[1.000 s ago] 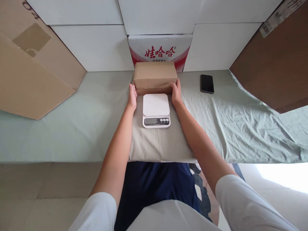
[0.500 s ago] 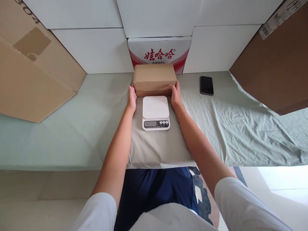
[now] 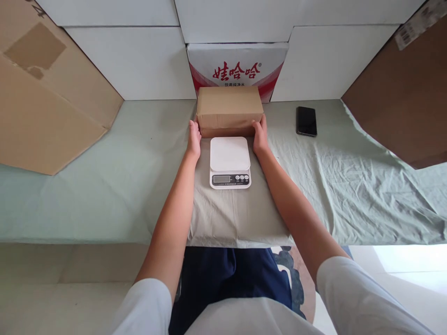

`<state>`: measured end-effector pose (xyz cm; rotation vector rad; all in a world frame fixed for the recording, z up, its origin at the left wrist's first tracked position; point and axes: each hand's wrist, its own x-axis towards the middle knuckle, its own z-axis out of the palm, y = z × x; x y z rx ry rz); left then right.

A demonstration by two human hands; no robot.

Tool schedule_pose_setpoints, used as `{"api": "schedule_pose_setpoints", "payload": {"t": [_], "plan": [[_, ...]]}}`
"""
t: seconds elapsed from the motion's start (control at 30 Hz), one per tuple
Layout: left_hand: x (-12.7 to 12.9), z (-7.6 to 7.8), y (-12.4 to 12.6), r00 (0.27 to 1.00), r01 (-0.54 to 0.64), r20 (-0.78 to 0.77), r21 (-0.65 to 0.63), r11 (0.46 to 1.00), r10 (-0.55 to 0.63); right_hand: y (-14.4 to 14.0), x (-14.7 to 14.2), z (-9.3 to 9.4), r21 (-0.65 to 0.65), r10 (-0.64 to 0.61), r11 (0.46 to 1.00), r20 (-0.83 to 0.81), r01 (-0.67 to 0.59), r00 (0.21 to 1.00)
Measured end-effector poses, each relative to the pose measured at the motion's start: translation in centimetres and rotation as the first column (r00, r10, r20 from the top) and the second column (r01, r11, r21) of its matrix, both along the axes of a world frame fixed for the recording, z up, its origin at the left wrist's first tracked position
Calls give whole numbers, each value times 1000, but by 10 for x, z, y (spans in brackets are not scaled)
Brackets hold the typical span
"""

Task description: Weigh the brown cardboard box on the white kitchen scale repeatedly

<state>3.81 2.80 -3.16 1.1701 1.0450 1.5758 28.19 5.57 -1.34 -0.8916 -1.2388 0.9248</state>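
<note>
A small brown cardboard box [image 3: 229,101] rests on the green cloth just behind a white digital kitchen scale [image 3: 230,156]. My left hand [image 3: 194,137] presses against the box's left end, its fingers partly hidden behind the corner. At the opposite end my right hand [image 3: 260,134] grips the box, with the thumb on the front face. Between my forearms the scale sits with a bare platform, and its small display appears blank.
A black phone [image 3: 306,121] lies to the right on the cloth [image 3: 104,195]. Large cardboard cartons stand at the left [image 3: 52,107] and right [image 3: 401,107]. Behind the box is a white-and-red carton [image 3: 237,56] with Chinese lettering, against white panels [image 3: 129,65].
My view has shifted slightly, so everything appears a little displaced. Both hands stay at the ends of the box, and the box keeps its place behind the scale.
</note>
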Motion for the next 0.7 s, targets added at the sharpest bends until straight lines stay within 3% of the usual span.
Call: {"api": "schedule_pose_setpoints", "payload": {"t": [0.4, 0.57, 0.7], "plan": [[2, 16, -10, 996, -29, -87, -48, 998, 24, -4, -2, 8, 50, 21, 999, 15, -22, 1000], [-3, 45, -28, 993, -4, -121, 73, 997, 13, -18, 1, 48, 119, 59, 990, 78, -69, 995], [-7, 65, -77, 994, 41, -107, 195, 980, -20, -70, 16, 80, 128, 112, 983, 170, -135, 979]]}}
